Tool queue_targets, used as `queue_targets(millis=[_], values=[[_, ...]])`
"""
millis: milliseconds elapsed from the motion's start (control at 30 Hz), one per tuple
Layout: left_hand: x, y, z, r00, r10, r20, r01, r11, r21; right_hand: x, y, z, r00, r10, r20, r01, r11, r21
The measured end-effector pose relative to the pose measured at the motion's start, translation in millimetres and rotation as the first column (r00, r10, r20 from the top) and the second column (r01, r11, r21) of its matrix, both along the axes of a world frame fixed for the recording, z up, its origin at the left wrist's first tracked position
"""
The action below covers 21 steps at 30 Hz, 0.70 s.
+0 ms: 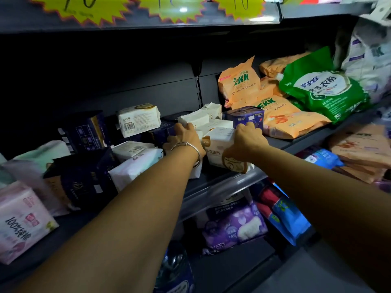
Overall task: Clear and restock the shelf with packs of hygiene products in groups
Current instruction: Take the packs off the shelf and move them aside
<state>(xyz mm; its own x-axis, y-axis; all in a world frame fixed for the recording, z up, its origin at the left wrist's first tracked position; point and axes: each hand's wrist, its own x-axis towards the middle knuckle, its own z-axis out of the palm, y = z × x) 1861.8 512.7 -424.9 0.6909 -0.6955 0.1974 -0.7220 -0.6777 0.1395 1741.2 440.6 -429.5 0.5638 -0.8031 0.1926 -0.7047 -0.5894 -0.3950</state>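
Head view: both arms reach onto the dark shelf (213, 182). Left hand (185, 137) and right hand (248, 137) each curl fingers round white hygiene packs (220, 144) mid-shelf. Orange detergent bags (279, 115) lie beside them, right.

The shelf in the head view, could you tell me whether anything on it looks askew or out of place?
Yes. The white pack with the barcode sits tilted atop dark blue packs, and white, navy and pink packs lie jumbled at mixed angles rather than grouped.
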Motion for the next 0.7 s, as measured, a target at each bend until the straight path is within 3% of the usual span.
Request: queue_targets(millis=[133,500,700], values=[[-19.4,7.1,11.5,0.999,0.007,0.035,-0.003,0.996,-0.092,-9.0,13.7,2.5,0.999,-0.02,0.045,0.021,0.999,-0.024],[-73.6,96.6,36.7,0.998,-0.003,-0.056,0.003,1.0,0.001,-88.9,66.7,12.3,0.991,0.113,0.076,-0.108,0.992,-0.069],[-108.8,157.9,16.6,0.991,-0.038,-0.127,0.045,0.997,0.055,-142.0,111.0,-20.7,0.972,0.208,-0.106,-0.215,0.975,-0.061]])
